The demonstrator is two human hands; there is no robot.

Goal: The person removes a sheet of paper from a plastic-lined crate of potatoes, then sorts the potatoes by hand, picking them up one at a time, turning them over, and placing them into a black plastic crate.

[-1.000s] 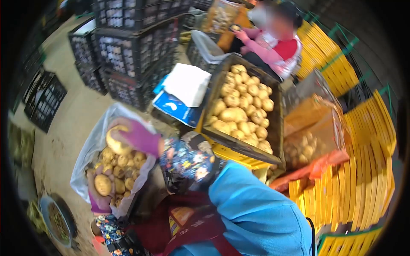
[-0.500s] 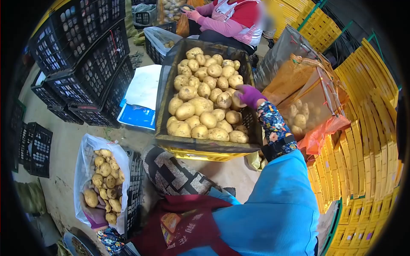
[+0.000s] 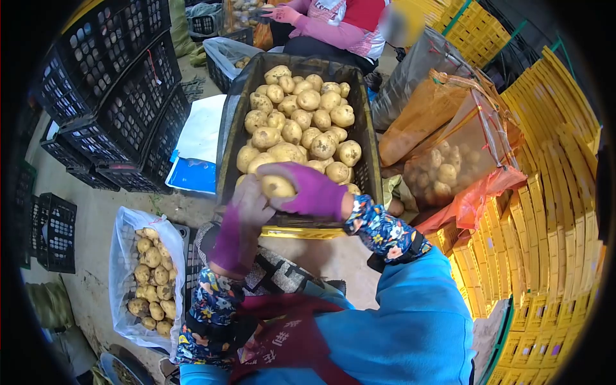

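Both hands, in purple gloves, meet above the near edge of a dark-lined crate [image 3: 373, 160] heaped with potatoes [image 3: 291, 131]. My right hand [image 3: 311, 190] is closed round a potato [image 3: 278, 186]. My left hand [image 3: 242, 221] is raised beside that potato at its left, blurred, its palm side and fingers partly hidden; whether it holds anything of its own does not show. At the lower left, a crate lined with a white bag [image 3: 120, 269] holds more potatoes [image 3: 153, 276], some with dirt on them.
Black crates [image 3: 122, 96] are stacked at the upper left. A white and blue sheet [image 3: 196, 151] lies beside the potato crate. Another person [image 3: 333, 32] in pink sleeves sits beyond it. Potato bags [image 3: 449, 160] and stacked yellow crates [image 3: 545, 212] stand at the right.
My left hand has left the white-lined crate and come up to the centre. My right hand has moved from the heap's right side towards me, now with a potato. The view has shifted slightly.
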